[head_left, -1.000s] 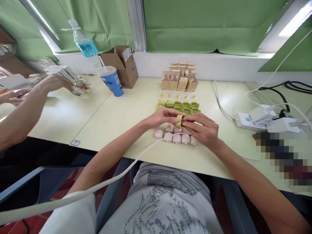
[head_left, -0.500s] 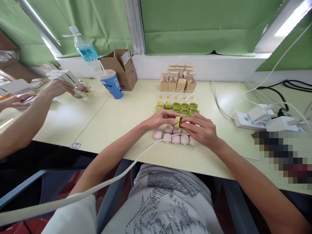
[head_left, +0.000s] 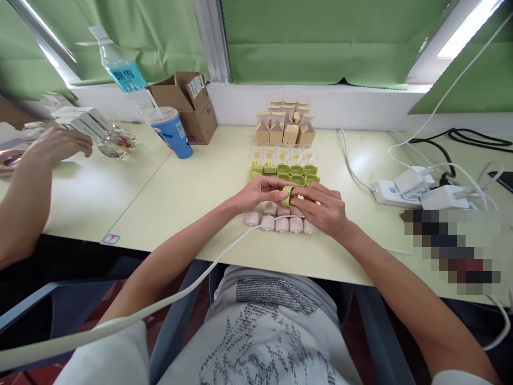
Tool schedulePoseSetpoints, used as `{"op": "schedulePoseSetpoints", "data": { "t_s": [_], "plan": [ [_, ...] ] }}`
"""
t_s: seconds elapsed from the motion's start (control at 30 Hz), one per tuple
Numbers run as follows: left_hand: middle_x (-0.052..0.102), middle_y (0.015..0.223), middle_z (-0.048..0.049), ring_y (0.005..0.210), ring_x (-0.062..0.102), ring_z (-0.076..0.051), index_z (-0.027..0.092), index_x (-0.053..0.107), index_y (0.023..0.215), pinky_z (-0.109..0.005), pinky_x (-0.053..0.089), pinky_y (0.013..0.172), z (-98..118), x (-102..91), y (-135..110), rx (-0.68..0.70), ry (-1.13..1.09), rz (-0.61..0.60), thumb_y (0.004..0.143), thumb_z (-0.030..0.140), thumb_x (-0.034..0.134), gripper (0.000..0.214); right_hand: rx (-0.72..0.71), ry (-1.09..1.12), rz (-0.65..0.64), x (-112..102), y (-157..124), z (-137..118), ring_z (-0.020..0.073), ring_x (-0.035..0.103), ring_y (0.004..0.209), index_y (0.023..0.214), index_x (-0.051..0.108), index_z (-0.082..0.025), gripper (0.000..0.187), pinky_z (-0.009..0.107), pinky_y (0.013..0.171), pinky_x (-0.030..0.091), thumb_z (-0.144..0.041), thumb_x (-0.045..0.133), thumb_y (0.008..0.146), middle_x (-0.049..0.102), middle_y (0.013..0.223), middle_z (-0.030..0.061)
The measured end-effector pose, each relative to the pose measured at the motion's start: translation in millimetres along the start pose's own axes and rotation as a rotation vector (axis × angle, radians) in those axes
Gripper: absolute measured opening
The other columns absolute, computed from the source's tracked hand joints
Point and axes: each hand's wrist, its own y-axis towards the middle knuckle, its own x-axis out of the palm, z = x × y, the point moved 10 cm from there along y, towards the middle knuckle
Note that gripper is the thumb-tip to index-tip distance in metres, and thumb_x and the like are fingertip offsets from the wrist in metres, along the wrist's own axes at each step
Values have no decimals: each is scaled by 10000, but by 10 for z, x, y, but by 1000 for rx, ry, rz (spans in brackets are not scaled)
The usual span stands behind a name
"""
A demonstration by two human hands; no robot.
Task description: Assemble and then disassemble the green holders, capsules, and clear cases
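Both my hands meet over the middle of the cream table [head_left: 188,198]. My left hand [head_left: 258,193] and my right hand [head_left: 320,208] pinch one small green case [head_left: 287,194] between their fingertips. Just below them lies a row of several pale pink cases [head_left: 276,223]. Behind the hands sit several more green cases [head_left: 296,172], then a row of clear packets with yellow dots [head_left: 282,156], then a cluster of small tan cartons [head_left: 285,128].
A co-worker's hand [head_left: 54,147] rests at the left near white boxes [head_left: 78,120] and glass items [head_left: 110,147]. A blue cup [head_left: 170,132], water bottle [head_left: 120,69] and brown cardboard box [head_left: 188,104] stand at the back left. A power strip with chargers [head_left: 417,192] and cables lies at the right.
My hands kept working the green case, turning it slightly between the fingertips. The co-worker's hand drew back from the glass items toward the left. The view shifted a little.
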Motion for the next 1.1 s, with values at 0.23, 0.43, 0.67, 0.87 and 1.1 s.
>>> {"op": "schedulePoseSetpoints", "data": {
  "t_s": [0.23, 0.43, 0.67, 0.87, 1.1],
  "plan": [
    [871, 1197, -137, 1065, 855, -293, 177, 906, 1233, -408, 779, 891, -73, -62, -10, -41, -10, 72, 860, 476, 1011, 489, 14, 37, -2, 43, -80, 73, 166, 762, 771, 1012, 813, -258, 245, 318, 636, 577, -33, 722, 1048, 881, 1007, 14],
    [861, 1208, -140, 1058, 855, -293, 175, 898, 1208, -441, 768, 929, -90, -48, 20, -53, -55, 69, 854, 502, 1014, 496, 57, 38, 17, 35, -136, 147, 195, 848, 876, 1206, 818, -303, 276, 328, 745, 687, -80, 746, 1060, 899, 1123, 19],
    [818, 1234, -120, 1133, 801, -264, 222, 867, 1220, -461, 719, 998, -10, -81, 14, 1, -122, 103, 845, 448, 1033, 469, 68, -15, -3, -15, -152, 192, 183, 846, 845, 1552, 723, -382, 661, 288, 628, 668, 24, 664, 1034, 860, 1326, 80],
    [754, 1379, -118, 1320, 662, -276, 271, 848, 1300, -432, 585, 1080, 62, -227, 22, 138, 35, 157, 827, 420, 1040, 532, 114, 66, -17, 26, -95, 160, 228, 875, 955, 1628, 679, -345, 710, 302, 681, 707, 9, 707, 1013, 872, 1273, 104],
    [765, 1211, -95, 1198, 671, -242, 188, 834, 1136, -412, 526, 1056, 44, -244, 28, 158, 57, 198, 771, 398, 1071, 484, 347, 223, -15, 98, -102, 285, 239, 856, 983, 1393, 832, -327, 428, 301, 585, 677, -111, 792, 1026, 872, 1268, 93]
  ]
}}
